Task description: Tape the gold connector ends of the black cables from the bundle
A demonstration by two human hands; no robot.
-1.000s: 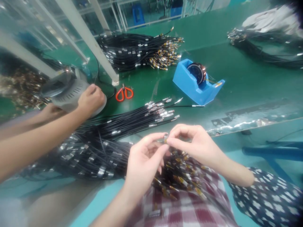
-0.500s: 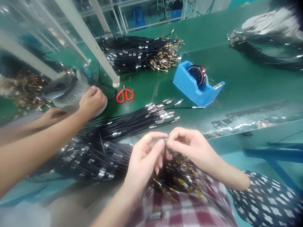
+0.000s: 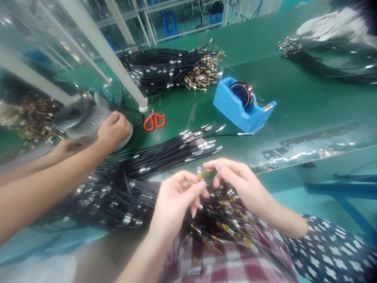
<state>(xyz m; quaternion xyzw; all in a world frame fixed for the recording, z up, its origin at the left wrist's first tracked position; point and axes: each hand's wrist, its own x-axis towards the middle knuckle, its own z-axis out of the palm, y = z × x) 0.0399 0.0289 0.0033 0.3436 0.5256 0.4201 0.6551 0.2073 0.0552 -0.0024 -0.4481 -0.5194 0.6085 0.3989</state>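
My left hand point(image 3: 173, 204) pinches the small metal connector end point(image 3: 199, 173) of a black cable between thumb and forefinger. My right hand point(image 3: 235, 184) hovers just right of it, fingers curled close to the connector, and I cannot tell if they touch it. Both hands are above a bundle of black cables with gold connectors point(image 3: 218, 220) lying on my lap. A larger bundle of black cables with silver ends point(image 3: 165, 153) stretches across the green table edge in front of me.
A co-worker's hands point(image 3: 113, 127) rest on a grey round machine point(image 3: 84, 118) at left. Orange scissors point(image 3: 154, 120), a blue tape dispenser point(image 3: 243, 104), another cable bundle point(image 3: 173, 68) and a white post point(image 3: 118, 59) sit on the green table point(image 3: 309, 102).
My right hand's pinch has loosened and its fingers have drawn slightly away from the connector, which stays in my left hand. Both hands dropped a little.
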